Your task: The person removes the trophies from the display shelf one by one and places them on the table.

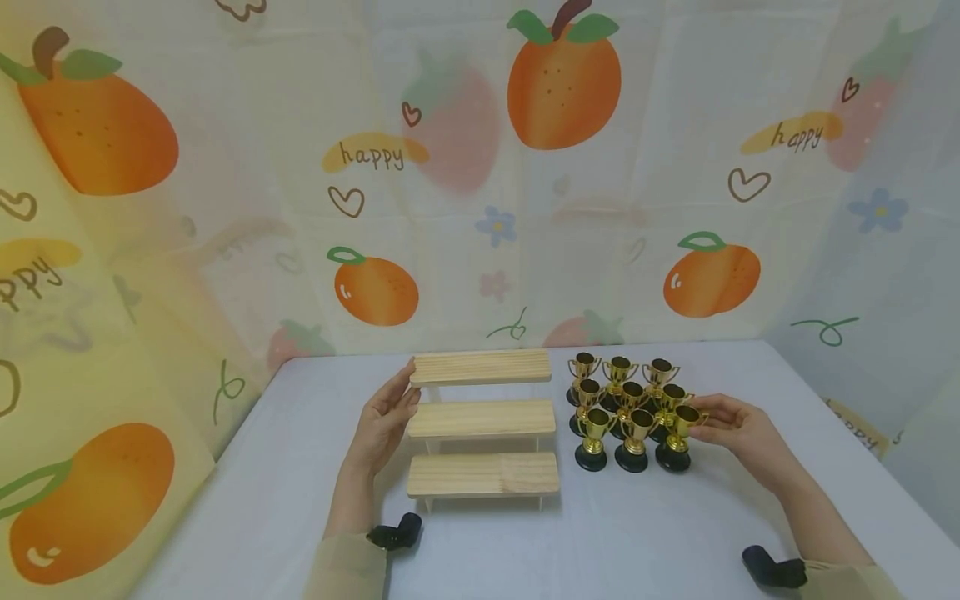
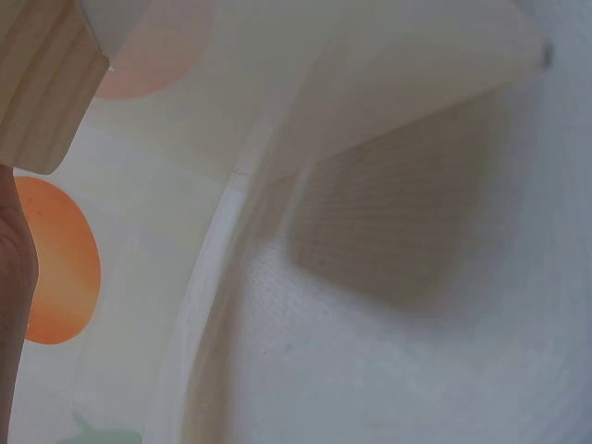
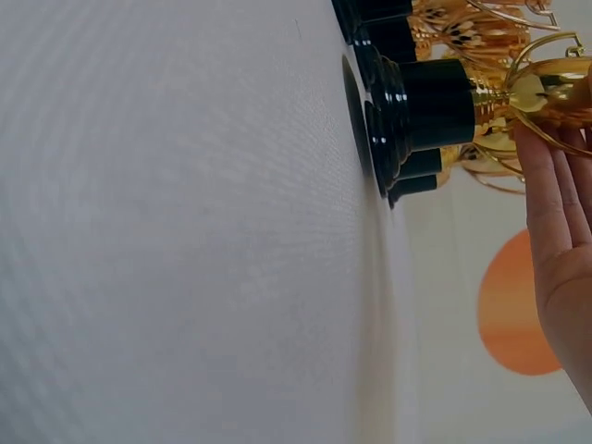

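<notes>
A three-tier display stand [image 1: 482, 419] with pale wooden boards and clear supports stands mid-table. My left hand [image 1: 384, 417] grips the left end of its top board, thumb low and fingers higher; the left wrist view shows that board's corner [image 2: 46, 83] above part of the hand. To the right of the stand, several small gold trophies [image 1: 632, 425] on black bases are grouped in rows. With fingers and thumb, my right hand [image 1: 738, 433] holds the front right trophy [image 1: 678, 433] by its cup. That trophy leans slightly right; its black base [image 3: 421, 106] shows in the right wrist view.
A white cloth covers the table [image 1: 247, 500]. Behind it hangs a curtain [image 1: 525, 250] printed with oranges, hearts and strawberries. Close to the held trophy, other trophies [image 1: 632, 446] stand on its left and behind it.
</notes>
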A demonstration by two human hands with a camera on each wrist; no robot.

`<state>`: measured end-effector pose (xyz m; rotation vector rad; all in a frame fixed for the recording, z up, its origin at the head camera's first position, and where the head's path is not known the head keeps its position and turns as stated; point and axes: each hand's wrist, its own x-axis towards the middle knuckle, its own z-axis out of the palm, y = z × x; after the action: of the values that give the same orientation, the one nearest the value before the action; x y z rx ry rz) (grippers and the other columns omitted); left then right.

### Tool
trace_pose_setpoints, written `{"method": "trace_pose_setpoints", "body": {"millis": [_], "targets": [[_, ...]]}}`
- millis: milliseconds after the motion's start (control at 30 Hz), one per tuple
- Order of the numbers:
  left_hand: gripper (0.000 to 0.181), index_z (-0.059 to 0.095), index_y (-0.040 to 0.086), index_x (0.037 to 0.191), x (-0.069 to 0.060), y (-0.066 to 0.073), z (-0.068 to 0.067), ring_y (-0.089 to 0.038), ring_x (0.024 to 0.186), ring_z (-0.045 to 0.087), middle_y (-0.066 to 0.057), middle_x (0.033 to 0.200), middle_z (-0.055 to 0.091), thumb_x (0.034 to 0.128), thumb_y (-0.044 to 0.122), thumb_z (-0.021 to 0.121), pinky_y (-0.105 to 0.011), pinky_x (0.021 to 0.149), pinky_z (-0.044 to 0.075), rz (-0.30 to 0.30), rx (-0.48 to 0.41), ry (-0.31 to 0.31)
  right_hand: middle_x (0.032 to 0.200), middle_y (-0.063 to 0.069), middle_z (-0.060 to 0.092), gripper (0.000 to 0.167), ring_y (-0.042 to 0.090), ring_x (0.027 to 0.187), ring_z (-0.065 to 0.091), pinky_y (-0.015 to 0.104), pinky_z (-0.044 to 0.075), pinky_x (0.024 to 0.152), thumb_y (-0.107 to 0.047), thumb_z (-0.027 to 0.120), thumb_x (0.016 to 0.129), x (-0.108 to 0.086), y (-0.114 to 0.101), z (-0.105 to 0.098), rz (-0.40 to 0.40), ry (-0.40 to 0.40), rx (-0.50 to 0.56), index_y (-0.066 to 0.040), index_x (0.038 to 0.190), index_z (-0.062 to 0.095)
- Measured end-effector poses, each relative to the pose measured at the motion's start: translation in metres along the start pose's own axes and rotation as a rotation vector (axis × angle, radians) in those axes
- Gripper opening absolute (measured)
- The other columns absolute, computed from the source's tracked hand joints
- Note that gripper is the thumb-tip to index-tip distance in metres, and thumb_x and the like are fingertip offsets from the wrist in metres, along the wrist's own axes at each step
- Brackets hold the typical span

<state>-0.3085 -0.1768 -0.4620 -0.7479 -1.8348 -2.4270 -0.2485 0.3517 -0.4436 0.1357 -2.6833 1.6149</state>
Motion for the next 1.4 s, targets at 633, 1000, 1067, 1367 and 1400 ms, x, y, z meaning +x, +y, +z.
{"method": "trace_pose_setpoints", "body": {"millis": [633, 1000, 1067, 1367, 1400], "targets": [[0.067, 0.023, -0.003, 0.154, -0.0002, 0.0016, -0.0006, 0.005, 0.135, 0.046, -0.004, 0.167, 0.02, 0.0931, -0.011, 0.05, -0.013, 0.116, 0.038, -0.051, 0.013, 0.013, 0.104, -0.036, 0.06, 0.051, -0.006, 0.098, 0.063, 0.014, 0.056, 0.082, -0.025, 0.073, 0.089, -0.0015, 0.0037, -0.0003, -0.003, -0.017, 0.012, 0.002, 0.129, 0.056], [0.067, 0.024, -0.004, 0.153, -0.0003, 0.0022, 0.0003, 0.005, 0.134, 0.048, 0.0, 0.166, 0.026, 0.0925, -0.012, 0.05, -0.013, 0.115, 0.039, -0.04, 0.012, 0.019, 0.104, -0.037, 0.061, 0.046, -0.011, 0.096, 0.063, 0.013, 0.056, 0.081, -0.017, 0.071, 0.09, -0.002, 0.0044, -0.0006, -0.021, -0.036, 0.042, 0.003, 0.128, 0.056], [0.067, 0.024, -0.004, 0.153, -0.0004, 0.0025, 0.0007, 0.005, 0.134, 0.048, 0.0, 0.166, 0.025, 0.0926, -0.012, 0.05, -0.013, 0.115, 0.039, -0.044, 0.014, 0.022, 0.104, -0.037, 0.061, 0.046, -0.01, 0.096, 0.064, 0.013, 0.056, 0.081, -0.018, 0.072, 0.09, -0.002, 0.0043, -0.0005, -0.018, -0.036, 0.042, 0.002, 0.128, 0.057], [0.067, 0.024, -0.004, 0.153, -0.0002, 0.003, 0.0016, 0.006, 0.134, 0.048, -0.002, 0.166, 0.023, 0.0925, -0.012, 0.051, -0.013, 0.115, 0.039, -0.051, 0.023, 0.03, 0.104, -0.037, 0.06, 0.051, -0.003, 0.097, 0.065, 0.014, 0.057, 0.081, -0.021, 0.073, 0.088, -0.0025, 0.0041, -0.0004, -0.004, -0.034, 0.036, 0.003, 0.129, 0.055], [0.067, 0.024, -0.004, 0.153, -0.0001, 0.0029, 0.0015, 0.006, 0.134, 0.048, -0.002, 0.166, 0.023, 0.0924, -0.012, 0.051, -0.013, 0.115, 0.039, -0.052, 0.023, 0.031, 0.104, -0.037, 0.059, 0.051, -0.003, 0.097, 0.065, 0.015, 0.057, 0.081, -0.021, 0.073, 0.089, -0.0024, 0.0043, -0.0004, -0.003, -0.035, 0.036, 0.003, 0.13, 0.055]]}}
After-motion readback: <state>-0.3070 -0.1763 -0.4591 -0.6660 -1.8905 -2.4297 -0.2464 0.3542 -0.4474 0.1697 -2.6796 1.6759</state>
